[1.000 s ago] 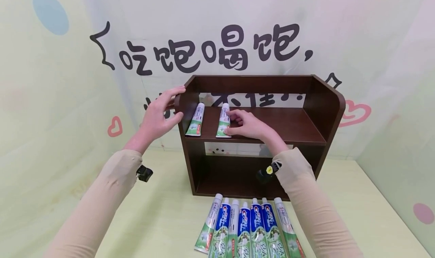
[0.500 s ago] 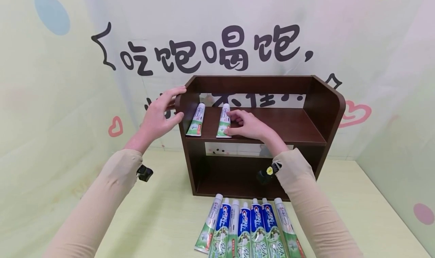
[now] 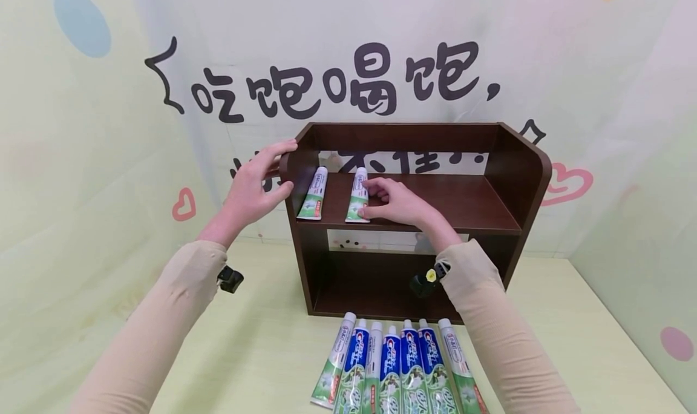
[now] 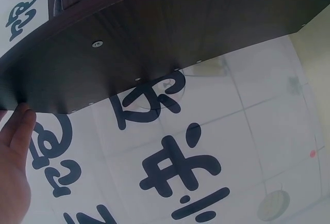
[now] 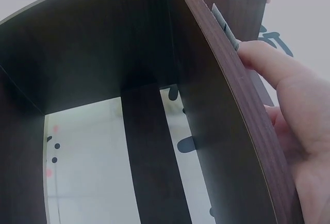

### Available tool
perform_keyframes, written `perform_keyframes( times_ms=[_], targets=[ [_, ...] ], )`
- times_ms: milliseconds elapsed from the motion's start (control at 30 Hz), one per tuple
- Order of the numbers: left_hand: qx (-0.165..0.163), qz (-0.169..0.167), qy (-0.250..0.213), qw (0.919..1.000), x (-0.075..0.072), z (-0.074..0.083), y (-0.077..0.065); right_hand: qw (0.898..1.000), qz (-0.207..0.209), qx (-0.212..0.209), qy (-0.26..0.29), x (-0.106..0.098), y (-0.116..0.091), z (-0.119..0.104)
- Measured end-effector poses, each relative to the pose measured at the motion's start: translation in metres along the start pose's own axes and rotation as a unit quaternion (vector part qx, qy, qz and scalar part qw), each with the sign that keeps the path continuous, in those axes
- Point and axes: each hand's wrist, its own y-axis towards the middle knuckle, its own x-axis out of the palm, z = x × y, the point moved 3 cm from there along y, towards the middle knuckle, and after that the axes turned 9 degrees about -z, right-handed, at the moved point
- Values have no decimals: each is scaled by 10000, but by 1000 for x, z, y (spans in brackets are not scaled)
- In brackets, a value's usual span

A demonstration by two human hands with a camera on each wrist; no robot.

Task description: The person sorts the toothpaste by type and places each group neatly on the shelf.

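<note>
My left hand [image 3: 251,181] touches the left side panel of a dark brown two-tier shelf [image 3: 403,227]. In the left wrist view, its straight fingertips [image 4: 23,113] meet the panel's outer face. On the upper tier, my right hand [image 3: 399,202] holds a white-and-green toothpaste tube [image 3: 356,196] by its right edge with thumb and curled fingers. That tube lies cap toward the back, its crimped end at the board's front edge. In the right wrist view, the thumb [image 5: 258,56] meets the tube's end. Left of it lies a similar toothpaste tube [image 3: 313,195], beside the side panel.
Several toothpaste tubes, some blue-and-green [image 3: 412,365] and some white-and-green [image 3: 334,359], lie in a row on the pale table [image 3: 245,335] before the shelf. The lower tier [image 3: 376,281] is partly hidden by the right wrist. A printed wall [image 3: 218,160] stands behind.
</note>
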Motion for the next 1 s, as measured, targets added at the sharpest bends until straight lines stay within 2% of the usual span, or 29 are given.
perform_keyframes(
  times_ms=[300, 700, 1000],
  targets=[
    [11, 11, 131, 9999, 0, 0, -1, 9999, -89, 4, -111, -3, 1, -4],
    [-12, 21, 87, 10000, -1, 2, 0, 9976, 572, 71, -392, -30, -6, -19],
    [-50, -7, 39, 10000, 0, 1, 0, 9954, 854, 161, -412, -46, -19, -27]
  ],
)
